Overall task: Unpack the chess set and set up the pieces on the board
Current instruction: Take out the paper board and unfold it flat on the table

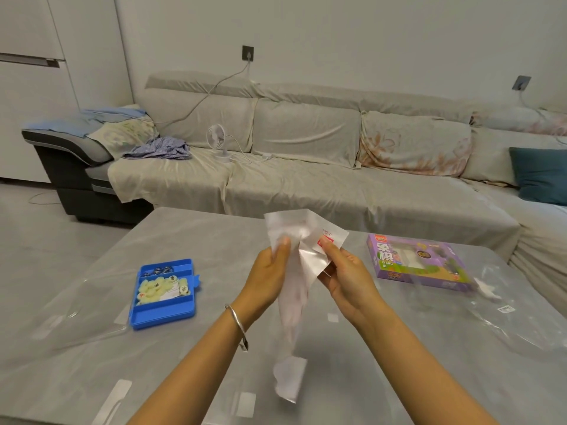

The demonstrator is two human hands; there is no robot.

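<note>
Both raised — left hand (pixel 268 271) and right hand (pixel 349 279) pinch the limp sheet (pixel 296 308).

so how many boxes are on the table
2. A blue plastic box, open with pale pieces inside, sits on the table, left side; a purple cardboard box lies on the right side. Nothing looks able to hide another.
</note>
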